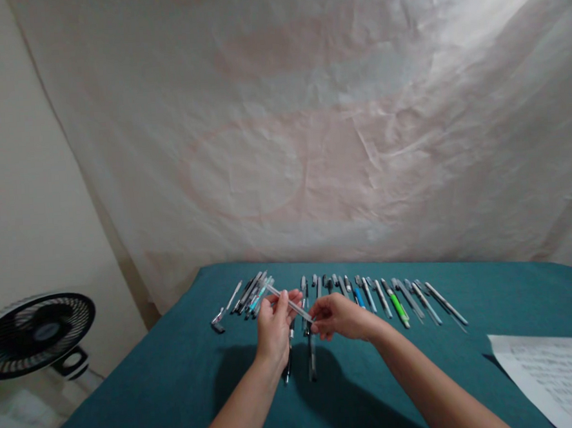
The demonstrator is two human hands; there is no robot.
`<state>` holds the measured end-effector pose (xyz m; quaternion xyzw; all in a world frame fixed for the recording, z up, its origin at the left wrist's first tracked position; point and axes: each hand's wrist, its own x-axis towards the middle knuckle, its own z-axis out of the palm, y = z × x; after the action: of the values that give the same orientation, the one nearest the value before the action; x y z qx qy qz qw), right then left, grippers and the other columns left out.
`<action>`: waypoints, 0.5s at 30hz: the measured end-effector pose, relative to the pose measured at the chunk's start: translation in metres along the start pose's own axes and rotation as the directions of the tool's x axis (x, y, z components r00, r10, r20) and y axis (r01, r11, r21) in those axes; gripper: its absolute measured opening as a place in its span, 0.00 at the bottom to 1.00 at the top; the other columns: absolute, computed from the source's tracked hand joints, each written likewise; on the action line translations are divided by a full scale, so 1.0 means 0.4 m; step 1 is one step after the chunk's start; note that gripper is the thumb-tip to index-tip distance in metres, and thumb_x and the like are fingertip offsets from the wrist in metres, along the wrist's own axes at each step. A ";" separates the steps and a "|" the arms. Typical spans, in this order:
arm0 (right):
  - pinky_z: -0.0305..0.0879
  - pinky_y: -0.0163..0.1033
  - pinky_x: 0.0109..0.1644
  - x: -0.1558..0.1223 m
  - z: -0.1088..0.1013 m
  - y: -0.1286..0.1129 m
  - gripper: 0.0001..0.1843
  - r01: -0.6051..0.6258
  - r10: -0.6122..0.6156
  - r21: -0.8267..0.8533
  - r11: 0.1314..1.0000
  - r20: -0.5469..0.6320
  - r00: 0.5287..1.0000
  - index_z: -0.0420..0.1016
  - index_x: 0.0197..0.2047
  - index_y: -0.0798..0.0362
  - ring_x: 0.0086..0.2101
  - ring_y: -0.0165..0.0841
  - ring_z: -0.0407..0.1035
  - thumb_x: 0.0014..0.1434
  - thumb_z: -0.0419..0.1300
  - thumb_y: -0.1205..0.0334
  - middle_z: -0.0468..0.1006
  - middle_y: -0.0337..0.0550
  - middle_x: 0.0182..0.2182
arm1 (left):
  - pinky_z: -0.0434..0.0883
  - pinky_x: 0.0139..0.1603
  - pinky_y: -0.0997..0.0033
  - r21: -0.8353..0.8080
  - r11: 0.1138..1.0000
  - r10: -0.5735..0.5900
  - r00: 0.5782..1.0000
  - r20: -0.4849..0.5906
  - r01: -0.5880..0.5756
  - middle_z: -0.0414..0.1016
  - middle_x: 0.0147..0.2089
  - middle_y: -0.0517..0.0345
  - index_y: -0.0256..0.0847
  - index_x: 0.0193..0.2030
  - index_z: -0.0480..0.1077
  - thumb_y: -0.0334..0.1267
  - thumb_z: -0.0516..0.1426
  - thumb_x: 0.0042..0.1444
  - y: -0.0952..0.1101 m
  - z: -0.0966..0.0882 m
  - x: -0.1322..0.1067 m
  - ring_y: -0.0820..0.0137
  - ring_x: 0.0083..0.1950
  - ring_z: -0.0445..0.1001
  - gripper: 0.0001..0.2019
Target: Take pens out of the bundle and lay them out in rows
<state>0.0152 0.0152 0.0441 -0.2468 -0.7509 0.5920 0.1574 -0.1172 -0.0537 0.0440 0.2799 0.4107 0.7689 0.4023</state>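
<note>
A slim, pale translucent pen barrel slants between my two hands above the table. My left hand grips its middle between thumb and fingers. At its lower right end, my right hand is closed in a pinch with the fingertips on the barrel; whether a smaller part is also there, I cannot tell. Below the hands, a dark pen and a thin black pen piece lie on the cloth. A bunch of pens rests beyond my left hand.
Several pens lie in a row to the right, among them a green pen and a white pen. A dark clip-like piece lies far left on the green tablecloth. Written paper covers the right front; a fan stands left.
</note>
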 end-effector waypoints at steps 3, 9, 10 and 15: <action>0.64 0.30 0.24 -0.014 -0.021 0.002 0.09 -0.052 0.057 -0.103 0.993 0.048 0.997 0.70 0.31 0.58 0.20 0.26 0.67 0.43 0.57 0.66 0.73 0.38 0.21 | 0.67 0.47 0.62 -0.043 0.999 0.018 0.999 -0.039 -0.020 0.74 0.36 0.52 0.37 0.34 0.61 0.36 0.56 0.49 0.017 -0.010 0.022 0.67 0.41 0.73 0.08; 0.60 0.27 0.21 -0.059 -0.092 -0.015 0.09 -0.308 0.266 -0.605 0.734 -0.161 0.950 0.75 0.27 0.58 0.21 0.28 0.68 0.42 0.55 0.70 0.75 0.44 0.22 | 0.67 0.47 0.63 -0.091 0.992 0.081 0.990 -0.117 -0.092 0.74 0.36 0.53 0.37 0.33 0.61 0.35 0.55 0.49 0.059 -0.040 0.064 0.68 0.42 0.73 0.07; 0.60 0.27 0.20 -0.065 -0.102 -0.016 0.09 -0.338 0.282 -0.632 0.698 -0.191 0.940 0.75 0.27 0.58 0.21 0.28 0.68 0.41 0.55 0.70 0.75 0.45 0.22 | 0.67 0.47 0.63 -0.093 0.991 0.087 0.989 -0.121 -0.098 0.74 0.36 0.53 0.37 0.33 0.61 0.36 0.55 0.49 0.060 -0.043 0.066 0.68 0.42 0.73 0.07; 0.61 0.29 0.18 -0.077 -0.119 -0.009 0.09 -0.398 0.398 -0.644 0.654 -0.156 0.904 0.74 0.23 0.61 0.17 0.30 0.68 0.39 0.53 0.73 0.74 0.46 0.19 | 0.67 0.47 0.62 -0.096 0.993 0.058 0.993 -0.101 -0.068 0.74 0.36 0.52 0.36 0.34 0.62 0.36 0.56 0.49 0.038 -0.042 0.058 0.68 0.41 0.73 0.08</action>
<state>0.0651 0.0361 0.0614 -0.4446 -0.8383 0.3068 -0.0736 -0.1481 -0.0459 0.0510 0.2342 0.3822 0.8135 0.3705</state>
